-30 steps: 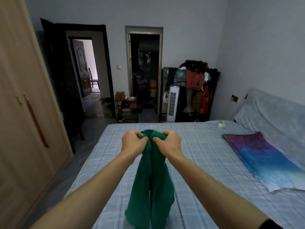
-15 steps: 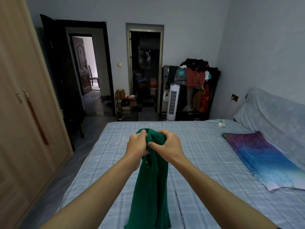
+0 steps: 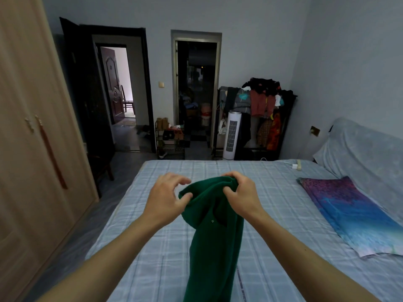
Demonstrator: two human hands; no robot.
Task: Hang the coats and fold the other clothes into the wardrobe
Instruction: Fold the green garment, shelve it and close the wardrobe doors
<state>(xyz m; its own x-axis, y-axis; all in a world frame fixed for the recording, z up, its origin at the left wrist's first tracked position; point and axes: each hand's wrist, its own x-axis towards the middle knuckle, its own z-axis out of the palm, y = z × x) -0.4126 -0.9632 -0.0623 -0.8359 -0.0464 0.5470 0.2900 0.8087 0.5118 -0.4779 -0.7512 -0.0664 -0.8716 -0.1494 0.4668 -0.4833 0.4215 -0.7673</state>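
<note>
Head view — right hand (image 3: 239, 194) pinches bunched, fuzzy green garment (image 3: 214, 247); left hand (image 3: 166, 198) spread beside it — plaid bedsheet (image 3: 272, 177) below.

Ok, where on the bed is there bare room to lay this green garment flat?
Bare sheet on the bed lies between the green garment and the left edge, and in the far strip up to the foot. Another lane runs between garment and purple-blue cloth. The right side is crowded: that cloth, plus a charger at the far corner.

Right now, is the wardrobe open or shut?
Shut. The wardrobe doors lie flush with each other, their two handles sit side by side, and no interior shows.
</note>
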